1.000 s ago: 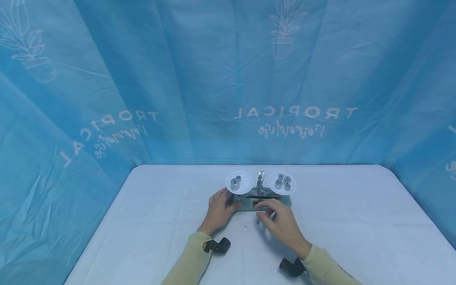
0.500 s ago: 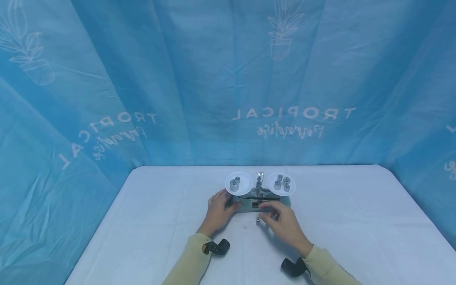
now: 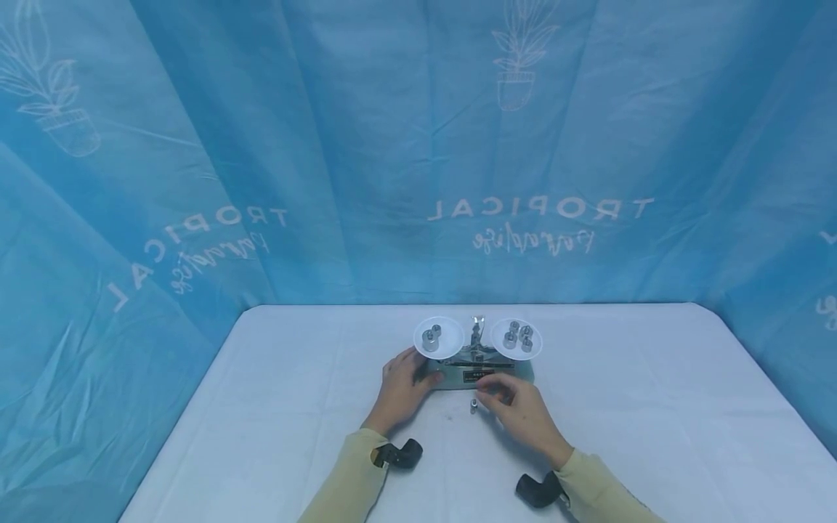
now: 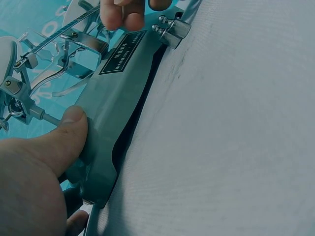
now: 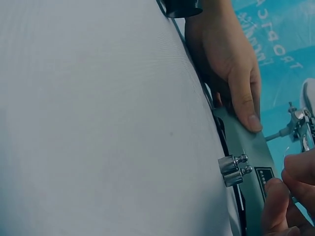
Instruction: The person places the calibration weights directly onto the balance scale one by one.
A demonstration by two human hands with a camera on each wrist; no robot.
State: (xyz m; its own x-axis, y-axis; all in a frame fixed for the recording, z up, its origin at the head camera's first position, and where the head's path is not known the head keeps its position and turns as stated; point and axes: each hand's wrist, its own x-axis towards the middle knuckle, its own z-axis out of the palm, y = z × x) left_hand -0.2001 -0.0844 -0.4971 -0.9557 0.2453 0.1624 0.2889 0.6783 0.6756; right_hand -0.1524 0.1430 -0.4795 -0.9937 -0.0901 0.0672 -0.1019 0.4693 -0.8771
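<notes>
A small balance scale with a green base (image 3: pixel 451 378) stands on the white table in the head view. My left hand (image 3: pixel 399 388) grips the base's left end, its thumb (image 4: pixel 71 128) lying on the top surface. In front of the base's label, two small metal weights (image 5: pixel 233 169) stand side by side; in the head view they overlap. My right hand (image 3: pixel 519 414) hovers just right of these weights, fingers loosely bent, with thumb tip (image 5: pixel 275 189) and index fingertip close together. Nothing shows between them.
The scale's left white pan (image 3: pixel 451 334) carries two metal weights (image 3: pixel 430 339). Several more weights (image 3: pixel 510 338) stand on the right pan (image 3: pixel 534 350). A blue printed curtain (image 3: pixel 392 181) hangs behind the table (image 3: pixel 628 407). Black wrist cameras (image 3: pixel 539 491) sit at both wrists.
My right hand has drawn slightly right, away from the small weights, baring them in the head view. Its index finger has dropped closer to the thumb. My left hand stays put.
</notes>
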